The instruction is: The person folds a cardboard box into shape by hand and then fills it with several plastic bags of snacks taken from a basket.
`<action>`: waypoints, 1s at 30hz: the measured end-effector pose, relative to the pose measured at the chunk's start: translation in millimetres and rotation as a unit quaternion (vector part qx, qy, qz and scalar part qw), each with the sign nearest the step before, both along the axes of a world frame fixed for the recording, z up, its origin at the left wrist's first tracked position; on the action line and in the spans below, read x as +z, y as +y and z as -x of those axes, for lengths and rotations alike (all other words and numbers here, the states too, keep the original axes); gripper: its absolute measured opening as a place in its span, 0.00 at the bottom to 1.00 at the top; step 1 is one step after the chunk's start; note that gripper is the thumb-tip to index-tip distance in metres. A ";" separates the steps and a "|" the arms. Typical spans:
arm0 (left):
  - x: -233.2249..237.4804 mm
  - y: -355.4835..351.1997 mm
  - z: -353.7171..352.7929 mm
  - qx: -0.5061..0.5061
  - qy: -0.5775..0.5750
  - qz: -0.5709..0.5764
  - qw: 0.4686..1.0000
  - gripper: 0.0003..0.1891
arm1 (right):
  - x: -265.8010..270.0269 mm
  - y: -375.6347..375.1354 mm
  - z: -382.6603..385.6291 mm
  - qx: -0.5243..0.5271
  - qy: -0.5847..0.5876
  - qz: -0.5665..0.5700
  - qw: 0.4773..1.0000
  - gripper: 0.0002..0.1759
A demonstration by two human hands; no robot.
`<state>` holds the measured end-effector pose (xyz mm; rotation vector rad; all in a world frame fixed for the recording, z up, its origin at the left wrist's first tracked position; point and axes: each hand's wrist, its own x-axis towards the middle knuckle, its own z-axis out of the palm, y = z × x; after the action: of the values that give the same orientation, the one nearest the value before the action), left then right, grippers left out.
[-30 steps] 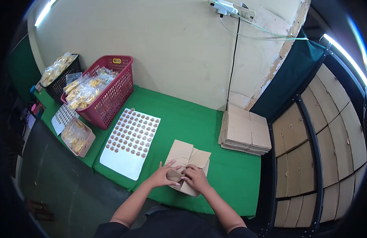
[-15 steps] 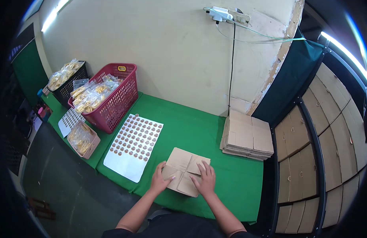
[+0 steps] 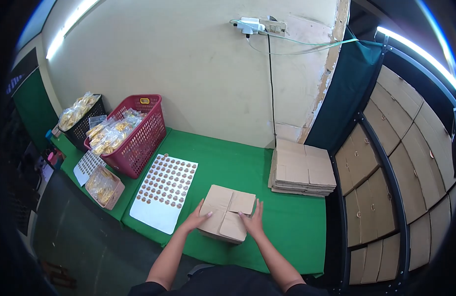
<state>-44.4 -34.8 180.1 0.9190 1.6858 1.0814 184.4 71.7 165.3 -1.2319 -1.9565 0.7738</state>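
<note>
A small brown cardboard box [image 3: 220, 209] stands on the green cloth in front of me, its top flaps folded over with the seams meeting near the middle. My left hand [image 3: 193, 220] grips the box's left side, thumb on the top and the other fingers along the edge. On the opposite side my right hand [image 3: 253, 222] holds the box, its thumb on a top flap and its fingers stretched along the right side. The box's underside is hidden.
Left of the box lies a white sheet [image 3: 154, 217] with rows of round brown stickers. Beyond it are a maroon basket [image 3: 139, 158] of bagged goods, a black basket [image 3: 87, 123] and a pink bin [image 3: 112, 197]. Flattened cardboard [image 3: 302, 167] is stacked right; shelved boxes [image 3: 376, 212] stand beyond.
My hands have moved from on top of the flaps out to the box's two sides. The flaps now lie flatter, and the camera view has shifted.
</note>
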 end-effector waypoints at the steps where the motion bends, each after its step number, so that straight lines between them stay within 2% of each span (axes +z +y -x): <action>1: -3.5 2.1 -3.7 -0.001 -0.001 0.000 1.000 0.41 | -13.5 2.2 5.8 -0.011 0.108 0.126 0.986 0.45; 2: -8.0 7.1 -5.4 -0.010 0.027 -0.028 0.999 0.41 | -25.7 6.3 9.4 -0.021 0.215 0.246 0.945 0.47; 5: -4.8 12.8 -14.2 -0.013 0.049 -0.075 0.996 0.41 | -43.5 12.3 8.4 -0.041 0.216 0.294 0.930 0.44; 6: 0.5 12.4 -16.4 -0.006 0.044 -0.095 0.994 0.41 | -35.0 13.9 6.7 -0.041 0.218 0.293 0.930 0.44; 8: 30.8 9.2 -18.6 0.003 0.085 -0.142 0.986 0.41 | 12.0 17.9 0.8 0.065 0.320 0.184 0.927 0.45; 10: 60.6 4.8 -18.2 0.014 0.123 -0.184 0.975 0.40 | 67.0 12.0 -4.4 0.084 0.351 0.143 0.921 0.39; 11: 72.3 1.2 -17.6 0.040 0.052 -0.267 0.961 0.41 | 71.2 14.7 -9.0 0.123 0.371 0.153 0.908 0.31; 12: 76.4 -2.5 -16.9 0.066 -0.019 -0.347 0.935 0.42 | 67.3 15.8 -14.0 0.123 0.369 0.156 0.908 0.31; 13: 56.1 -7.0 -16.2 0.087 -0.095 -0.352 0.927 0.43 | 59.9 17.9 -17.8 0.175 0.417 0.195 0.870 0.29; 14: 29.0 -11.8 -10.8 0.087 -0.095 -0.353 0.927 0.43 | 50.6 20.4 -20.0 0.226 0.463 0.230 0.826 0.26; 15: 2.7 -17.1 -4.7 0.113 -0.149 -0.314 0.931 0.42 | 33.4 16.4 -23.8 0.209 0.448 0.294 0.818 0.26; 16: -24.6 -22.3 -1.9 0.139 -0.204 -0.272 0.930 0.42 | 15.3 10.8 -24.3 0.207 0.448 0.294 0.818 0.26; 18: -52.6 -29.2 -10.9 0.140 -0.248 -0.229 0.931 0.40 | -12.0 -3.4 -22.1 0.132 0.310 0.277 0.900 0.27; 19: -64.7 -34.8 -16.4 0.143 -0.290 -0.186 0.928 0.39 | -29.4 -10.8 -25.7 0.136 0.289 0.305 0.897 0.31; 21: -88.8 -44.4 -25.0 0.143 -0.273 -0.159 0.938 0.39 | -61.0 -21.5 -31.2 0.130 0.301 0.338 0.882 0.32; 23: -96.0 -49.2 -32.0 0.139 -0.217 -0.143 0.956 0.37 | -75.4 -28.1 -38.4 0.113 0.299 0.393 0.862 0.34; 27: -107.7 -46.1 -23.5 0.103 -0.208 -0.144 0.962 0.37 | -101.6 -25.9 -47.9 0.106 0.275 0.428 0.854 0.38; 29: -131.3 -38.9 -8.8 0.108 -0.256 -0.048 0.960 0.40 | -91.8 -18.1 -46.6 0.107 0.216 0.483 0.842 0.43; 30: -121.0 -37.9 -7.4 0.110 -0.255 -0.048 0.960 0.40 | -85.6 -13.0 -45.6 0.110 0.216 0.484 0.841 0.43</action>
<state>-37.1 -72.7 59.1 0.4563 1.3296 1.4201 230.1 58.7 79.7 -1.1764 -1.3130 2.1222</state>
